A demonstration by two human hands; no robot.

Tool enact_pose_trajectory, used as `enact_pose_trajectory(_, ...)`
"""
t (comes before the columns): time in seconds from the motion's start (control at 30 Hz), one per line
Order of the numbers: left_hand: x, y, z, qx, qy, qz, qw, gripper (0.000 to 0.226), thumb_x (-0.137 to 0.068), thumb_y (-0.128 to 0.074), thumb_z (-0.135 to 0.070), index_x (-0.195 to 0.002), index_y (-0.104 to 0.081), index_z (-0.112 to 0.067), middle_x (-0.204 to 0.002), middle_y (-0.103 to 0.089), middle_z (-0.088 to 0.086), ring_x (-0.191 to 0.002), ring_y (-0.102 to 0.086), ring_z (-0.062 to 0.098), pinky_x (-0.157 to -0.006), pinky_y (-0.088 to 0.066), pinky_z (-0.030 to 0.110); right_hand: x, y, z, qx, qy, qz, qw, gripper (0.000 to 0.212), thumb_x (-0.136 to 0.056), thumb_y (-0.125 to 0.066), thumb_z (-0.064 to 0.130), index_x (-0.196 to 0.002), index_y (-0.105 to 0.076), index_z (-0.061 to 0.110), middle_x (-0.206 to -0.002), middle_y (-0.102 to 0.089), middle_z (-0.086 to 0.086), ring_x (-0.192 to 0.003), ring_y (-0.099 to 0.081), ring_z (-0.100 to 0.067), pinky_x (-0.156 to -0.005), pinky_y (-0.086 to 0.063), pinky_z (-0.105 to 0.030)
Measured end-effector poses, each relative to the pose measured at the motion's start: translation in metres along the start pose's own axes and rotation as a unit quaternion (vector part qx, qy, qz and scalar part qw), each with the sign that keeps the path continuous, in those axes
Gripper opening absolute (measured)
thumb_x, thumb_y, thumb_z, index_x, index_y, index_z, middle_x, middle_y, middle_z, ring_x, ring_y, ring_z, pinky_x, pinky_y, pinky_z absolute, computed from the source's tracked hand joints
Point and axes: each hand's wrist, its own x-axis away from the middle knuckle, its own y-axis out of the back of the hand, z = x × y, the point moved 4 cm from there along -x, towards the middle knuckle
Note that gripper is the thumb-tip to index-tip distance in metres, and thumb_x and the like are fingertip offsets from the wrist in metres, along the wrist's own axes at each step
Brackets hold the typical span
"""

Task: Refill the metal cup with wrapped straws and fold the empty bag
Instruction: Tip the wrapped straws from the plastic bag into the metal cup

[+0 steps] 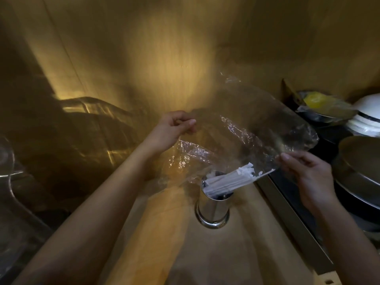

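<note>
A shiny metal cup [212, 210] stands on the wooden counter [164, 233], with a bundle of white wrapped straws [230, 179] leaning out of its mouth to the right. Above it hangs a clear crinkled plastic bag [246, 128], spread wide and see-through, with nothing visible inside. My left hand [174, 128] pinches the bag's left edge. My right hand [308, 175] pinches its lower right edge, just right of the straws' tips.
To the right, past a metal ledge [292, 219], stand stacked metal pans [357, 167], white bowls [368, 116] and a bowl with something yellow under plastic wrap [316, 101]. A clear glass dome [18, 202] and curved glass fill the left. A wooden wall rises behind.
</note>
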Motion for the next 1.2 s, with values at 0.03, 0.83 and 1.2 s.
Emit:
enact_pose_trajectory(0.03,0.001,0.005,0.001,0.012,0.000,-0.010,1.000,0.008,-0.089,-0.056,-0.006,-0.084,-0.063,-0.005,-0.068,-0.065,0.000,-0.058,-0.061,-0.002,-0.064,-0.049,0.015,-0.002,-0.004,0.009,0.013,0.016,0.008,1.000,0.008,-0.080,-0.062,0.004,-0.083,-0.066,0.010,-0.072,-0.068,0.000,-0.068,-0.062,-0.008,-0.069,-0.049,-0.022)
enact_pose_trajectory(0.83,0.044,0.043,0.075,0.205,0.181,-0.134,0.952,0.010,-0.082,-0.064,-0.005,-0.090,-0.067,-0.010,-0.075,-0.073,-0.002,-0.074,-0.066,0.011,-0.071,-0.053,0.024,-0.026,-0.070,0.017,0.089,0.033,0.192,0.977,0.023,-0.078,-0.065,0.004,-0.100,-0.065,0.006,-0.090,-0.066,-0.003,-0.079,-0.062,-0.004,-0.073,-0.048,-0.016)
enact_pose_trajectory(1.2,0.055,0.027,0.078,0.209,0.201,-0.113,0.950,0.005,-0.080,-0.066,-0.004,-0.080,-0.071,-0.006,-0.071,-0.072,0.005,-0.075,-0.062,0.021,-0.073,-0.051,0.029,-0.030,-0.056,0.022,0.073,0.067,0.115,0.988,0.007,-0.076,-0.068,0.010,-0.076,-0.070,0.016,-0.064,-0.070,0.006,-0.063,-0.062,-0.003,-0.060,-0.049,-0.012)
